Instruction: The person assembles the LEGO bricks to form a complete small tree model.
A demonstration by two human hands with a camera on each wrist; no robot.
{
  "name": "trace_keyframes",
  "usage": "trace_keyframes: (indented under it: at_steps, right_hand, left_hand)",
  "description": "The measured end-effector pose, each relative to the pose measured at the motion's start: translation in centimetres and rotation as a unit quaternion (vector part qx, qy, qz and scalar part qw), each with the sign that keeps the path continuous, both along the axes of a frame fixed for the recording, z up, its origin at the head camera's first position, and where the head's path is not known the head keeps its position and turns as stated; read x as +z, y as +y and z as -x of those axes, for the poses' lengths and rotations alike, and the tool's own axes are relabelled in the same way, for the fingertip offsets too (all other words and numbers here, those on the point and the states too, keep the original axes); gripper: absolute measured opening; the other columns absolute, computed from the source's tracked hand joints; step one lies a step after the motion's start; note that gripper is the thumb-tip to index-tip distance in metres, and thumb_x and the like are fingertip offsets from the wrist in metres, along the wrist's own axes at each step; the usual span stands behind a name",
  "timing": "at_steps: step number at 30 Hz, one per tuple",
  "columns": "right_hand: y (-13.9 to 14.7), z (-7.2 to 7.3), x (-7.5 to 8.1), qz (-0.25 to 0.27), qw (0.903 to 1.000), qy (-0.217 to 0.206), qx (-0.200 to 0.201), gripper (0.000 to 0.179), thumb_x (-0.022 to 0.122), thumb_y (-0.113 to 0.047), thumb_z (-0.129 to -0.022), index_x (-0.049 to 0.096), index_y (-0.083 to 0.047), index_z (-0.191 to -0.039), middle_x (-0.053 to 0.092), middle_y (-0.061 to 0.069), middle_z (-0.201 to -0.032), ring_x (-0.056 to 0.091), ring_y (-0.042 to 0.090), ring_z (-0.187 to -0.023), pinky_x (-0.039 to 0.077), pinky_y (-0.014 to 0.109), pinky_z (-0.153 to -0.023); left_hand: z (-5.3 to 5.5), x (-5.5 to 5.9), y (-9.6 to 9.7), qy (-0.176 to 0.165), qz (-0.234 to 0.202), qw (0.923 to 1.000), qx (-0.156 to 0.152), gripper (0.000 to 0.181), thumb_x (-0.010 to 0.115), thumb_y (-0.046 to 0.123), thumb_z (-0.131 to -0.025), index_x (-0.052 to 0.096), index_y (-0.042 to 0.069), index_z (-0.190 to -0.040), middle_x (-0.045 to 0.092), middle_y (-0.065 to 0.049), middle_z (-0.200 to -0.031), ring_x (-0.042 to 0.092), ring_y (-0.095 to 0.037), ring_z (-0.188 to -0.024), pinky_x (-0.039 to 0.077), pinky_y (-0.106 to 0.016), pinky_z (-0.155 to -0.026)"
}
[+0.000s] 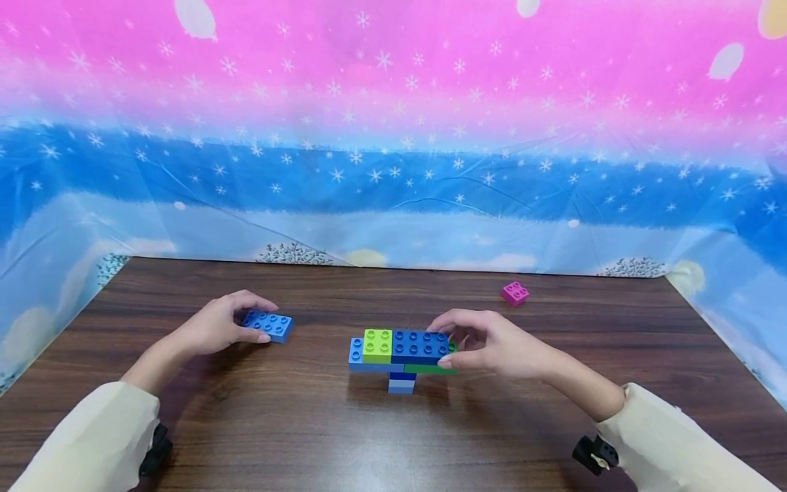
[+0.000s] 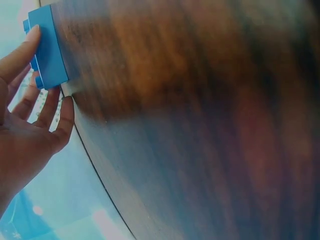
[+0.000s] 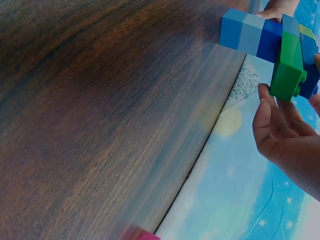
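Observation:
My left hand (image 1: 212, 324) pinches a blue eight-stud building brick (image 1: 278, 328) between thumb and fingers, studs up, at the left. In the left wrist view the brick's smooth side (image 2: 51, 50) faces the camera; whether it touches the table cannot be told. At the middle stands a T-shaped brick build. Its top carries a lime green brick (image 1: 378, 346) beside a dark blue brick (image 1: 418, 347), over a light blue brick (image 1: 371, 367) and a green brick (image 3: 287, 65). A narrow blue column (image 1: 401, 387) supports them. My right hand (image 1: 498, 345) grips the dark blue brick's right end.
A small magenta brick (image 1: 515, 293) lies at the back right of the brown wooden table (image 1: 295, 424). Behind the table's far edge hangs a pink and blue snowflake cloth (image 1: 393, 178), which also runs along both sides.

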State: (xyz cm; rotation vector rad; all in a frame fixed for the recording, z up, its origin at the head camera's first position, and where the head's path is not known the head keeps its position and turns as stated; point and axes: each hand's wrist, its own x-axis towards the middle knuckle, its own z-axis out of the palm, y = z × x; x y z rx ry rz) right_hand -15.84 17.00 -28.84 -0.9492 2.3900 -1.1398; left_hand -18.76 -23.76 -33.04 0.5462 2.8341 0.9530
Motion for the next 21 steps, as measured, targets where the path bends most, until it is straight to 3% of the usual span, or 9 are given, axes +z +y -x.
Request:
trace_keyframes:
  at_steps: [21]
  right_hand:
    - [0.00,0.07,0.00,0.003,1.0000,0.002,0.004,0.035,0.066,-0.021,-0.085,0.056,-0.015,-0.118,0.059,0.002,-0.097,0.055,0.021,-0.086,0.049,0.034,-0.071]
  left_hand:
    - [-0.24,0.28,0.37,0.012,0.016,0.9998,-0.004,0.033,0.072,0.020,-0.079,0.063,0.006,-0.107,0.054,-0.013,-0.108,0.050,-0.027,-0.092,0.040,-0.043,-0.077]
